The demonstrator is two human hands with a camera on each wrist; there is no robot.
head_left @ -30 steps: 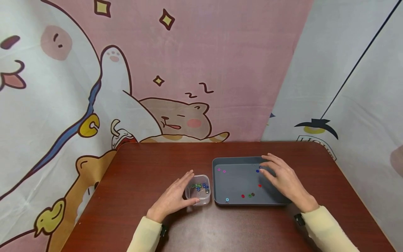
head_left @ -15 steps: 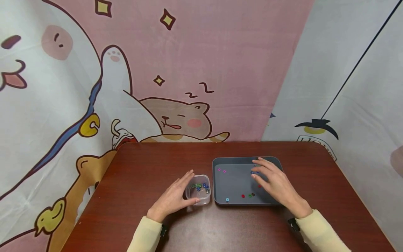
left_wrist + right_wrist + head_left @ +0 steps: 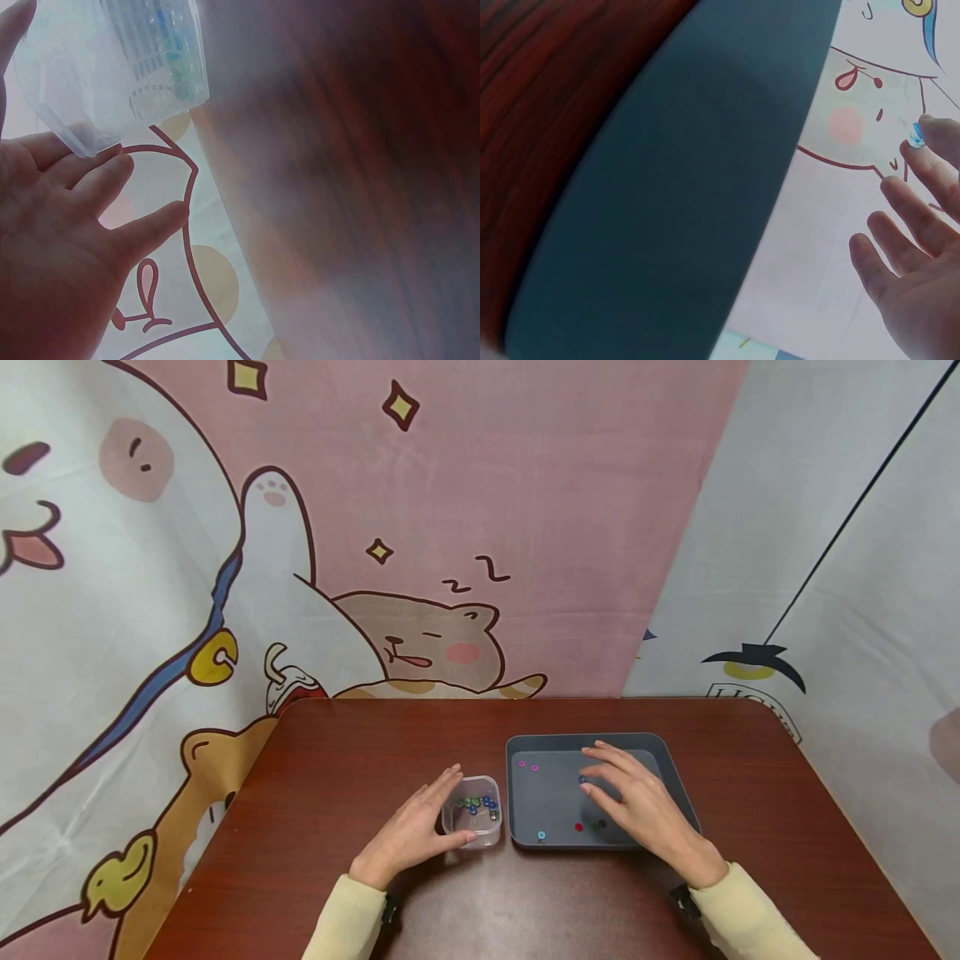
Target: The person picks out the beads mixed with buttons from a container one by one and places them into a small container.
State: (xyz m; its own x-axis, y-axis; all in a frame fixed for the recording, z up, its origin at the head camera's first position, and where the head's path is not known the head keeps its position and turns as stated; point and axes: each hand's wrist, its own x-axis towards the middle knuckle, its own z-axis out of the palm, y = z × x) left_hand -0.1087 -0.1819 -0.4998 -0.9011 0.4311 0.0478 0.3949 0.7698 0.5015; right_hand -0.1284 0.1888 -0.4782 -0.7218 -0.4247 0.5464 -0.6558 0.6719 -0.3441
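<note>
My left hand (image 3: 408,839) holds a small clear plastic box (image 3: 487,837), thumb at its near side and fingers at the far side. Green and blue glassy beads (image 3: 474,803) lie inside. In the left wrist view the box (image 3: 82,75) appears above the palm. Over the grey tray (image 3: 551,797), my right hand (image 3: 645,810) pinches one blue bead (image 3: 582,780) between thumb and index finger. The right wrist view shows this bead (image 3: 916,135) as clear blue, with the other fingers spread.
Two pink rings (image 3: 528,766), a light blue ring (image 3: 542,835), a red bead (image 3: 578,827) and a dark bead (image 3: 602,823) lie in the tray. My right hand hides part of the tray. A brown wooden table (image 3: 390,735) carries everything, before a cartoon-printed cloth (image 3: 570,527).
My right hand has moved left across the tray with the blue bead pinched, from the tray's far right towards its middle. The left hand and the box have stayed put.
</note>
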